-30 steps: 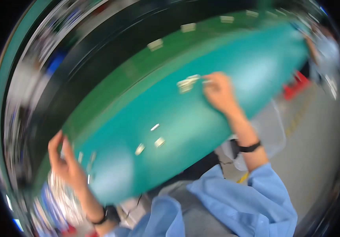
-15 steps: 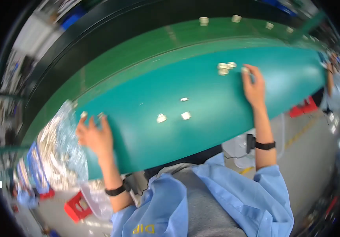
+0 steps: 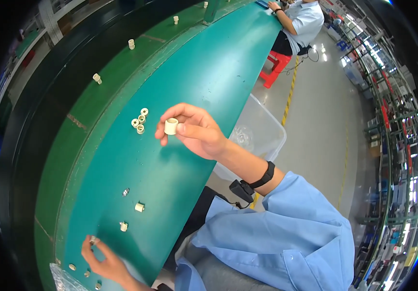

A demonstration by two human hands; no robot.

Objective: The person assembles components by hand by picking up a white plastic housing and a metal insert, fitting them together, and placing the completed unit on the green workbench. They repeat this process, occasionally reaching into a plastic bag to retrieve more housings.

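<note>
My right hand (image 3: 200, 133) is closed around a hollow cream cylindrical sleeve (image 3: 171, 127), pinched between thumb and fingers above the green tabletop (image 3: 204, 87). Its open end faces up. At the lower left, my left hand (image 3: 104, 263) pinches a small silvery piece (image 3: 93, 239) whose exact kind is unclear. Between the hands lie a cream sleeve (image 3: 139, 207), another cream sleeve with metal at its end (image 3: 123, 226) and a small silvery metal part (image 3: 126, 192). Beyond my right hand, several cream sleeves (image 3: 141, 129) sit in a cluster.
More cream pieces (image 3: 131, 44) stand spaced along the green conveyor belt (image 3: 75, 121) behind the tabletop. Several small parts (image 3: 87, 274) and a clear plastic bag (image 3: 63, 279) are near my left hand. A clear bin (image 3: 267, 131) is below the right edge. A co-worker (image 3: 302, 22) sits farther along.
The view has swung to the right. My right hand has drawn back from beside the cluster and holds the cream sleeve up. My left hand has moved off from the plastic bag.
</note>
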